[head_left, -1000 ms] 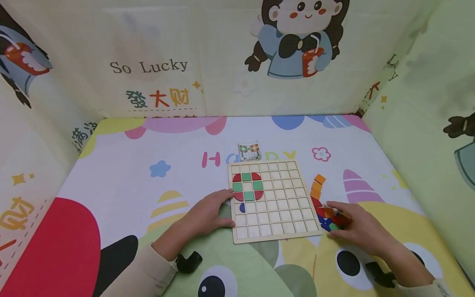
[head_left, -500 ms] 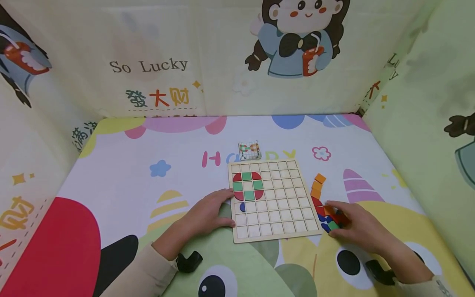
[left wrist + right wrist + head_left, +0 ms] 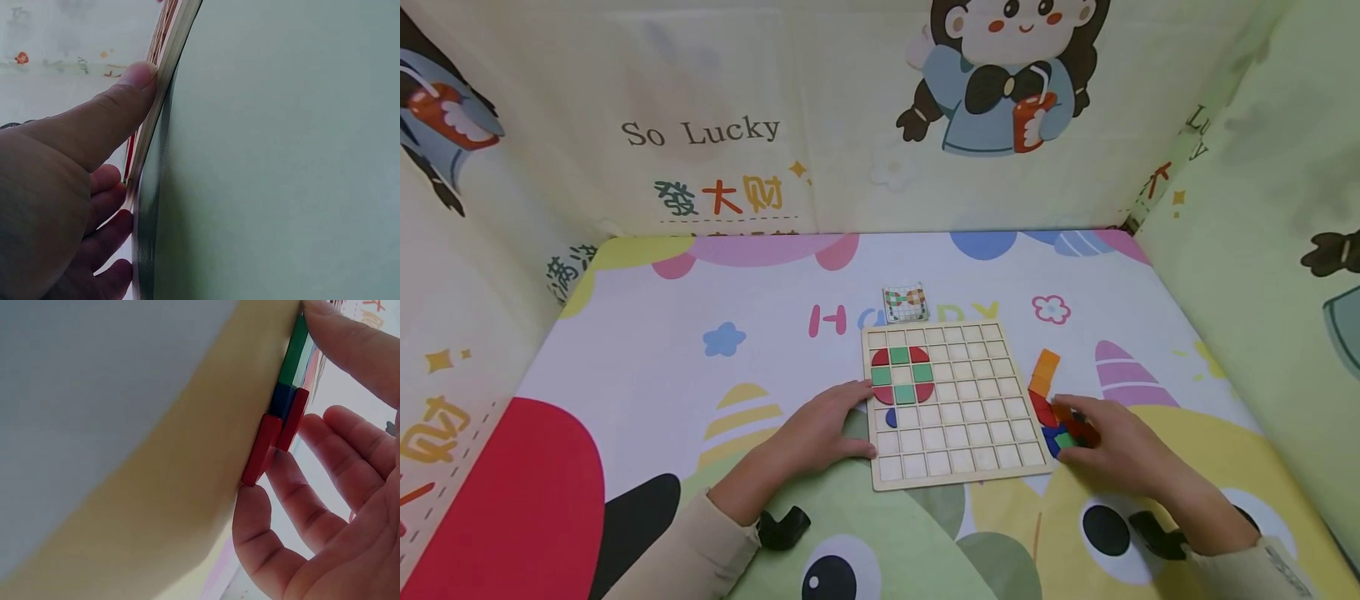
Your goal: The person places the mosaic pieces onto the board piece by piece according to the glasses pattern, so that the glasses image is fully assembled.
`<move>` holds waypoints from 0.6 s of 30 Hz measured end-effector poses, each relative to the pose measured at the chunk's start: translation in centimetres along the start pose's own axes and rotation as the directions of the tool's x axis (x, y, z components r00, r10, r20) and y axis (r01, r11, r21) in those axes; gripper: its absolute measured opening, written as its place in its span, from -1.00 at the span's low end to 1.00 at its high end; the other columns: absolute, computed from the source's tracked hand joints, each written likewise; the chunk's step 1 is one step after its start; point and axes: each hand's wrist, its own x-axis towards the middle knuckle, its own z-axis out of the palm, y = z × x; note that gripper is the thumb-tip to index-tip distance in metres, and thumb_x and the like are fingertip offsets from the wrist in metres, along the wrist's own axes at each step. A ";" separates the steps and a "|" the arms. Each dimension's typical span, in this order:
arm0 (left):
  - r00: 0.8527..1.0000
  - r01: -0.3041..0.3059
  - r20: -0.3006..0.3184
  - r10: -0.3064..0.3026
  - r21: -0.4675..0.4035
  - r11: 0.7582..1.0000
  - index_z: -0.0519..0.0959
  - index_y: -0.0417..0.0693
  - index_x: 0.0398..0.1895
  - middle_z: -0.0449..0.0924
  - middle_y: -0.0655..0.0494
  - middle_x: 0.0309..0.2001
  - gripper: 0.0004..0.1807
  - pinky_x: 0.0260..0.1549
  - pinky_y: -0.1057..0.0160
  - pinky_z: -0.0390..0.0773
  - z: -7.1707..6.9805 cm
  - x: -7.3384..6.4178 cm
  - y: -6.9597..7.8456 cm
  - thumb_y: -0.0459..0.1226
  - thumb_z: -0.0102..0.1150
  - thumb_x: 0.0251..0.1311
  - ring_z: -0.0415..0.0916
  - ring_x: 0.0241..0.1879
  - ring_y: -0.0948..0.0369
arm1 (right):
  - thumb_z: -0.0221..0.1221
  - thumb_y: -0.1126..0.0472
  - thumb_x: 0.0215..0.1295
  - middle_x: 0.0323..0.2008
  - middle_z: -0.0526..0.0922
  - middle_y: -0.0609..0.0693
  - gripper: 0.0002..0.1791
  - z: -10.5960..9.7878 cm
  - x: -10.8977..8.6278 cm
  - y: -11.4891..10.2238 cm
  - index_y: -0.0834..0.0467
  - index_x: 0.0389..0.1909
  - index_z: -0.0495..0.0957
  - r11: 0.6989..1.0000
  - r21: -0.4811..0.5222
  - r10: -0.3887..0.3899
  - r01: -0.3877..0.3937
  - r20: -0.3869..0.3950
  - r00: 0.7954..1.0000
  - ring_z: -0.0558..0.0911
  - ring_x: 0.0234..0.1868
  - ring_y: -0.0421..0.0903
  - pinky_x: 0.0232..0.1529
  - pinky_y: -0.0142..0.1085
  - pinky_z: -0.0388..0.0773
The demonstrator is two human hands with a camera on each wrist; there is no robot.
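A wooden grid board point(image 3: 970, 435) lies flat on the table. On its left part, red quarter-round tiles and green square tiles point(image 3: 905, 394) form a ring, with a blue rounded tile point(image 3: 891, 418) just below. My left hand point(image 3: 820, 427) rests at the board's left edge, thumb and fingers touching the rim. Beside the right edge is a loose cluster of orange tiles point(image 3: 1045, 371), red tiles point(image 3: 1041, 408), blue tiles and a green tile point(image 3: 292, 356). My right hand point(image 3: 1123, 446) touches this cluster from the right with loosely bent fingers, partly hiding it. The right wrist view shows fingertips against a red tile point(image 3: 262, 449).
Behind the board's back edge lies a small card point(image 3: 906, 303) printed with a coloured grid pattern. A cartoon-printed cloth point(image 3: 775, 308) covers the table, and printed curtains point(image 3: 842, 108) stand around it at the back and sides.
My right hand has shifted slightly up and left, pushing the loose tiles closer together beside the board. The orange tiles now sit in a tighter line. My left hand stays in place.
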 end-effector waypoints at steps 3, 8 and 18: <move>1.000 0.000 -0.001 0.000 -0.001 1.000 0.37 -0.15 0.42 0.32 -0.01 0.43 -0.12 0.34 -0.04 0.29 0.0 0.0 0.0 -0.08 0.53 0.04 0.20 0.43 -0.02 | 0.52 0.12 0.02 0.12 0.56 0.28 -0.23 0.0 0.5 0.0 0.26 0.27 0.49 1.000 0.002 -0.025 0.025 -0.012 1.000 0.51 0.04 0.25 0.01 0.21 0.54; 1.000 0.006 -0.001 -0.006 -0.001 1.000 0.37 -0.14 0.42 0.32 -0.01 0.43 -0.11 0.34 -0.04 0.29 0.0 0.0 0.0 -0.07 0.54 0.04 0.21 0.42 -0.02 | 0.52 0.14 0.03 0.10 0.58 0.29 -0.26 -0.1 1.4 0.1 0.29 0.24 0.50 0.998 0.012 -0.060 0.061 -0.029 0.998 0.54 0.03 0.26 0.04 0.21 0.52; 1.000 -0.021 -0.006 0.021 0.003 1.000 0.38 -0.20 0.40 0.33 -0.05 0.42 -0.15 0.34 -0.03 0.29 0.1 0.2 -0.2 -0.12 0.53 0.05 0.24 0.41 -0.03 | 0.49 0.14 0.08 0.16 0.54 0.33 -0.26 -0.3 2.8 -0.3 0.33 0.27 0.48 0.999 -0.020 -0.027 0.027 -0.013 1.000 0.47 0.12 0.32 0.10 0.26 0.46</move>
